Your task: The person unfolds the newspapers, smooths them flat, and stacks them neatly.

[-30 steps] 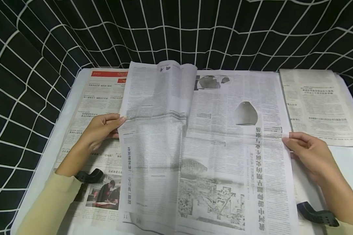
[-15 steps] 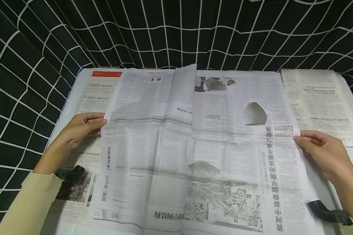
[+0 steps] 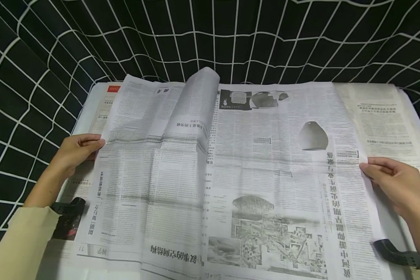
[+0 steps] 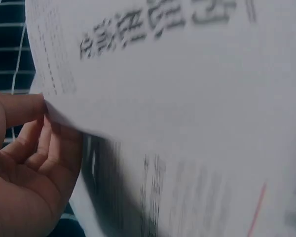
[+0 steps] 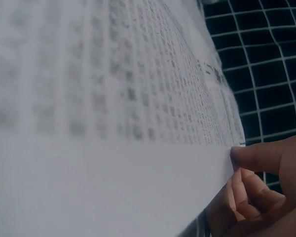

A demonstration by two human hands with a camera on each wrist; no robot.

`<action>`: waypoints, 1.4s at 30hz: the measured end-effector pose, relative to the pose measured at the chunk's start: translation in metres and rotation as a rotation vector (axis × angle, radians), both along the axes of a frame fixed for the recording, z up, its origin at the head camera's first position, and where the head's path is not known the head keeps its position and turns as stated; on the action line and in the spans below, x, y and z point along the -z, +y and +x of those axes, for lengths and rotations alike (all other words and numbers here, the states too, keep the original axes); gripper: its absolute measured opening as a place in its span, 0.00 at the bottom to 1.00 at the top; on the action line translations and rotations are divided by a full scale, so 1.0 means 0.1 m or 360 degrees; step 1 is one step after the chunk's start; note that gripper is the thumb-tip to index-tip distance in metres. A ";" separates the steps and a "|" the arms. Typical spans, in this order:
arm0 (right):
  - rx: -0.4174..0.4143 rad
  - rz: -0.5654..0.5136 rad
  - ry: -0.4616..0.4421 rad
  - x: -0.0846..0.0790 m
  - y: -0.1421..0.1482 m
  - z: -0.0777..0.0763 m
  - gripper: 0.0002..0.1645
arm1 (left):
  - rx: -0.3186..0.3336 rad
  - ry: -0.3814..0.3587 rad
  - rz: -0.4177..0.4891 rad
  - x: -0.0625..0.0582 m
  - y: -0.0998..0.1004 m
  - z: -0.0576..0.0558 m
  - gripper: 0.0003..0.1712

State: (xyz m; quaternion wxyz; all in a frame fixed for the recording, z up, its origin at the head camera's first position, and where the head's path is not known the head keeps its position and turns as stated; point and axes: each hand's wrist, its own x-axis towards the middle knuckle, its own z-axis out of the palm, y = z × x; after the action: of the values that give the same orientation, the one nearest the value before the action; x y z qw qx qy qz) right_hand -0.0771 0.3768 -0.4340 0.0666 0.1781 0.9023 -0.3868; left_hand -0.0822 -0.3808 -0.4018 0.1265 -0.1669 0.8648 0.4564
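Note:
A large newspaper sheet (image 3: pixel 266 171) lies spread between both hands, its print upside down in the head view. The left hand (image 3: pixel 77 152) pinches its left edge between thumb and fingers. At the opposite edge the right hand (image 3: pixel 393 181) pinches the paper the same way. The left page bulges upward in a fold (image 3: pixel 199 93) near the centre crease. In the left wrist view the thumb presses the newspaper (image 4: pixel 177 84) against the fingers (image 4: pixel 64 153). The right wrist view has the thumb on top of the newspaper margin (image 5: pixel 113 182), with the other fingers curled beneath.
Another newspaper (image 3: pixel 103 109) with a red header lies under the spread sheet at the left. A folded, yellowish newspaper (image 3: pixel 385 120) rests at the table's back right. Beneath them is a white table (image 3: pixel 388 210). A black cloth with white grid lines (image 3: pixel 231 39) surrounds its back and left.
The left hand has moved left and the right hand slightly right, both still gripping the newspaper. The sheet has spread wider, showing more of both pages and covering more of the red-headed newspaper.

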 end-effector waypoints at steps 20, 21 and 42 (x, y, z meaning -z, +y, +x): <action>-0.0019 0.0236 -0.0047 0.02 0.12 0.01 0.31 | -0.0207 0.0109 -0.0583 0.08 -0.37 0.06 0.29; -0.0040 0.0272 -0.0036 0.02 0.10 0.00 0.31 | -0.0212 0.0112 -0.0624 0.09 -0.36 0.06 0.28; -0.0221 0.0475 0.0175 -0.01 -0.15 -0.11 0.25 | -0.0225 0.0191 -0.0890 0.07 -0.39 0.12 0.24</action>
State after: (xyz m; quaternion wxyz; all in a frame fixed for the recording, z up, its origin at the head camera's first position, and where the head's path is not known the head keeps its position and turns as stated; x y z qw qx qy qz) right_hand -0.0879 0.3614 -0.4334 0.0165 0.1017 0.9622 -0.2522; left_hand -0.0700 -0.4199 -0.4090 -0.0078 -0.2277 0.9492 0.2172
